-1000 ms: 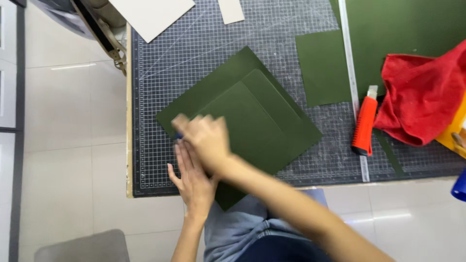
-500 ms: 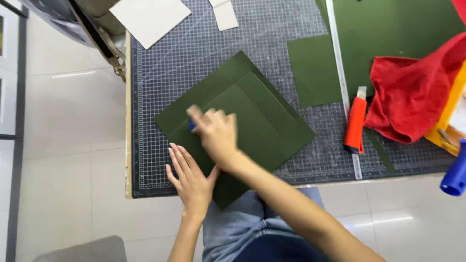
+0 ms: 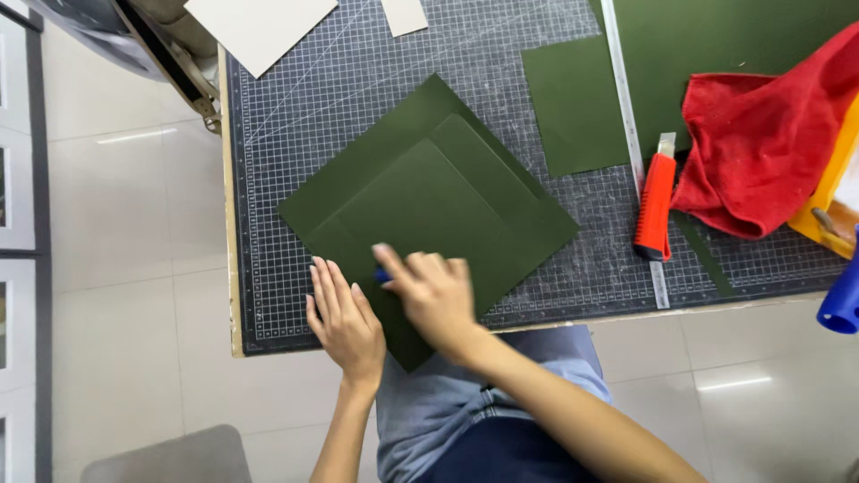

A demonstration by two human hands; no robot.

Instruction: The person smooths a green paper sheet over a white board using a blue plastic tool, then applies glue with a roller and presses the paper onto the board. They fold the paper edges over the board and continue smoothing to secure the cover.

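Head view: dark green card (image 3: 429, 206) lay on the gridded cutting mat (image 3: 313, 98) on the desk, turned diamond-wise — long diagonal running from near-left to far-right, nearest corner overhanging the desk's front edge toward the person. Left hand (image 3: 347, 322) open, fingers flat, pressing the card's near-left edge. Right hand (image 3: 434, 295) curled closed around a small blue tool (image 3: 382, 275), only its tip visible, pressed on the card just beside the left fingertips. The card extended away and rightward from both hands. Red utility knife (image 3: 654, 206) and red cloth (image 3: 761, 152) lay well apart, right.
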